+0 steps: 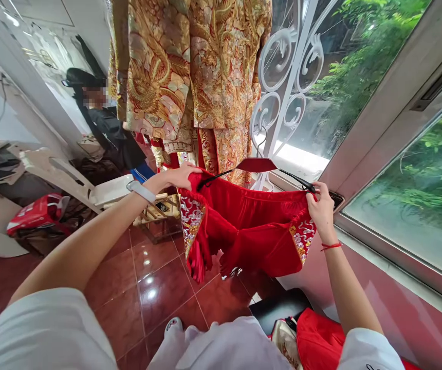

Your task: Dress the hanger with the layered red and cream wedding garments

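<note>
A red skirt (265,241) with silver-and-gold embroidered side panels hangs spread in front of me, its waistband facing up. Inside the far edge of the waist sits a hanger (256,164) with a red middle, thin black arms and a metal hook. My left hand (184,176) is closed on the waistband's left end, beside the hanger's left clip; its fingertips are partly hidden by the cloth. At the other end, my right hand (321,208) pinches the waistband's corner next to the black right clip (308,186).
Gold embroidered robes (159,72) hang just beyond the skirt. A white scrolled metal rack (282,77) stands by the window (417,190) at right. Below are a black stool (278,306) and red cloth (317,334). Another person (109,123) is at the left back, near a white chair (57,172).
</note>
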`<state>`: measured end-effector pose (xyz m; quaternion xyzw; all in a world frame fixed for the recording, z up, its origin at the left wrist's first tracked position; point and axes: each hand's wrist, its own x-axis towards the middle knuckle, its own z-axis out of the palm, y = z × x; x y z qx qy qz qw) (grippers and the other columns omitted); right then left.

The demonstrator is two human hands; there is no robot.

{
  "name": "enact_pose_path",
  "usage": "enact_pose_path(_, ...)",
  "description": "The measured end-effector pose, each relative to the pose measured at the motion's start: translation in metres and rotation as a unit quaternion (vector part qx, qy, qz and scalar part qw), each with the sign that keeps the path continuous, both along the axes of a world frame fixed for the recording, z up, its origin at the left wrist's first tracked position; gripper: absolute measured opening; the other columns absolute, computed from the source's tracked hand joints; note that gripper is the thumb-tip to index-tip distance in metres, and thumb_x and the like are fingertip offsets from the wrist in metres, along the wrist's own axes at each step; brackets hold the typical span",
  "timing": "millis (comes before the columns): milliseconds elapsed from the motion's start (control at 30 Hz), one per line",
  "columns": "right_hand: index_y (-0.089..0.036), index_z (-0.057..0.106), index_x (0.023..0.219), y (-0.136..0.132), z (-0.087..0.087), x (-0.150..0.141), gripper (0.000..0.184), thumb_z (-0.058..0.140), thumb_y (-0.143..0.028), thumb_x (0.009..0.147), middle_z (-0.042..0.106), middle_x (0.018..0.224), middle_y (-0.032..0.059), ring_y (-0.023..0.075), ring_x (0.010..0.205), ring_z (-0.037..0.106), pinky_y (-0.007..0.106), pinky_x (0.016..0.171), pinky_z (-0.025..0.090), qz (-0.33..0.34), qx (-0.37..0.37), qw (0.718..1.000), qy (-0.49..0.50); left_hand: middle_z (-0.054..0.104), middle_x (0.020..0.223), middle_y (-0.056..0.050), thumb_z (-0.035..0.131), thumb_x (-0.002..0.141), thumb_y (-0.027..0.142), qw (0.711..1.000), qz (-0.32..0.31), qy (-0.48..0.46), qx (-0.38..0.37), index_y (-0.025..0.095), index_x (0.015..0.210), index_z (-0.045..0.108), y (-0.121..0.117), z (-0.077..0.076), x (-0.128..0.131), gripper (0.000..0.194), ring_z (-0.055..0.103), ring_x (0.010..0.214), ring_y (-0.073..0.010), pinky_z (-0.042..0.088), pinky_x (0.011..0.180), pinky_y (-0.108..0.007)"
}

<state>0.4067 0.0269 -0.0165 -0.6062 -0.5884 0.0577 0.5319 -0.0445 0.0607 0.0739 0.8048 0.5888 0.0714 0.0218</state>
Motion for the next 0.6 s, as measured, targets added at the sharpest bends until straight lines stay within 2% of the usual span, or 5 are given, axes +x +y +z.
enact_pose_path(100, -0.021, 0.062, 0.111, -0.01, 0.002, -0.002, 0.036, 0.051, -0.029, 0.077, 0.067, 0.098, 0.0085, 0.0213, 0.08, 0.059, 0.035, 0.081, 0.045, -0.009, 0.019, 1.0, 0.004, 0.055, 0.129, -0.01, 0.072, 0.065, 0.012, 0.998, 0.026, 0.011, -0.052, 0.011, 0.138, 0.058, 0.007, 0.026, 0.021, 0.075, 0.059, 0.117, -0.0249, 0.051, 0.097, -0.03)
enact_pose_path(200, -0.021, 0.062, 0.108, -0.019, 0.003, -0.005, 0.035, 0.051, -0.028, 0.076, 0.067, 0.097, 0.0073, 0.0221, 0.083, 0.061, 0.035, 0.084, 0.045, -0.014, 0.026, 1.0, 0.006, 0.055, 0.126, -0.01, 0.072, 0.07, 0.017, 0.999, 0.028, -0.004, -0.04, 0.012, 0.131, 0.063, 0.007, 0.039, 0.054, 0.061, 0.064, 0.11, -0.0248, 0.052, 0.094, -0.031)
enact_pose_path(367, -0.021, 0.061, 0.109, -0.029, 0.005, -0.01, 0.036, 0.051, -0.028, 0.075, 0.068, 0.1, 0.0077, 0.0236, 0.091, 0.063, 0.035, 0.083, 0.046, -0.008, 0.027, 0.999, 0.025, 0.051, 0.126, -0.015, 0.067, 0.087, 0.029, 1.0, -0.003, -0.011, 0.027, 0.004, 0.108, 0.068, -0.016, 0.016, 0.108, 0.033, 0.068, 0.097, -0.0207, 0.052, 0.093, -0.033)
enact_pose_path(467, -0.021, 0.059, 0.108, -0.028, 0.006, -0.005, 0.036, 0.052, -0.027, 0.073, 0.067, 0.1, 0.0074, 0.023, 0.092, 0.064, 0.033, 0.079, 0.047, 0.01, 0.019, 0.999, 0.037, 0.049, 0.132, -0.018, 0.046, 0.1, 0.024, 0.994, 0.012, 0.009, 0.106, 0.006, 0.119, 0.063, -0.025, -0.002, 0.117, 0.03, 0.069, 0.094, -0.0202, 0.052, 0.089, -0.035)
enact_pose_path(600, -0.024, 0.05, 0.11, -0.021, -0.002, 0.02, 0.043, 0.056, -0.024, 0.068, 0.063, 0.1, 0.0037, 0.0205, 0.095, 0.064, 0.029, 0.075, 0.047, 0.094, 0.024, 0.991, 0.091, 0.053, 0.131, -0.017, 0.033, 0.1, 0.007, 0.986, -0.024, 0.085, 0.143, 0.014, 0.137, 0.053, -0.022, -0.012, 0.11, 0.043, 0.07, 0.096, -0.0227, 0.052, 0.082, -0.034)
